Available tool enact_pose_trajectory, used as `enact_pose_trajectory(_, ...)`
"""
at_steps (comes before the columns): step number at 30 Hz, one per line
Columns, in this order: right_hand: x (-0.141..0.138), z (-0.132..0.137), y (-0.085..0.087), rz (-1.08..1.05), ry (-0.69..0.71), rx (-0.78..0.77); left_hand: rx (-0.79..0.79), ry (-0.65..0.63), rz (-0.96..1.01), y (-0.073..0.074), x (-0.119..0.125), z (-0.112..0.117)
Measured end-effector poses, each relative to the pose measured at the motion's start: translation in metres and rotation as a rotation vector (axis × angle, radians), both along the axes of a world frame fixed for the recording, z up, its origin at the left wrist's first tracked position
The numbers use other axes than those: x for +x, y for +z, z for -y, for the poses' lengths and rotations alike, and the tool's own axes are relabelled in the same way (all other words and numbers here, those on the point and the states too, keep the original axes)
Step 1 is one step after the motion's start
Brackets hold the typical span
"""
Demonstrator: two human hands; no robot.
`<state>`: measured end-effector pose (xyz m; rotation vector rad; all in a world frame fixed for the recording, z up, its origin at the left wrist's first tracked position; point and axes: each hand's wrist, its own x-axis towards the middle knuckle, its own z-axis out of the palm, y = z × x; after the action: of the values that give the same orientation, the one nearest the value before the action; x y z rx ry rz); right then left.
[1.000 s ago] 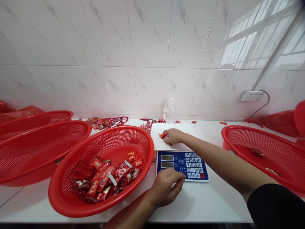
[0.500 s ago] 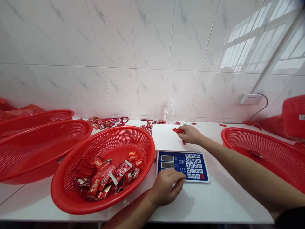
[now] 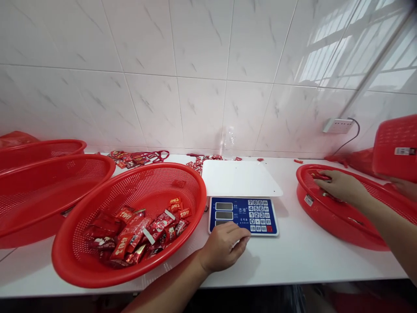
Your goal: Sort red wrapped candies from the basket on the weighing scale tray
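My right hand (image 3: 337, 184) is over the right red basket (image 3: 329, 221), pinching small red wrapped packets (image 3: 321, 175). My left hand (image 3: 224, 245) rests at the front edge of the digital scale (image 3: 244, 215), its fingers curled, with nothing visible in them. It partly covers the lowest display. The scale's white weighing plate (image 3: 239, 178) bears no packets. Left of the scale, a large red basket (image 3: 192, 187) holds a heap of red wrapped packets (image 3: 130, 234).
More red baskets (image 3: 97, 163) stand at the far left. Loose packets (image 3: 130, 158) and a clear bottle (image 3: 229, 143) are along the tiled wall. At the right edge, another person's hand (image 3: 404, 189) is under a raised red container (image 3: 395, 152). A power strip (image 3: 339, 125) is on the wall.
My right hand has moved right, from above the weighing plate to over the right basket, carrying the red packets. My left hand stays at the scale. The view has shifted slightly.
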<state>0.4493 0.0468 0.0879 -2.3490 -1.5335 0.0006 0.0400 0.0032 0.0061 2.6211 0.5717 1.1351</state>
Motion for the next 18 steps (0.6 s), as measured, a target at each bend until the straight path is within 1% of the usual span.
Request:
enact_pose_trajectory(3, 0.024, 0.006, -0.012, -0.097, -0.036, -0.074, -0.001, 0.004, -0.002, 0.0, 0.0, -0.001)
enact_pose_trajectory(8, 0.052, 0.008, -0.032, -0.078, -0.1, -0.049, -0.011, 0.004, -0.01, 0.0, 0.001, -0.001)
enact_pose_trajectory(12, 0.066, 0.002, -0.042, -0.036, -0.1, -0.043, -0.012, 0.006, -0.022, 0.0, 0.001, -0.002)
enact_pose_trajectory(18, 0.074, -0.003, -0.05, 0.052, -0.062, -0.025, -0.015, 0.003, -0.024, 0.0, 0.001, -0.002)
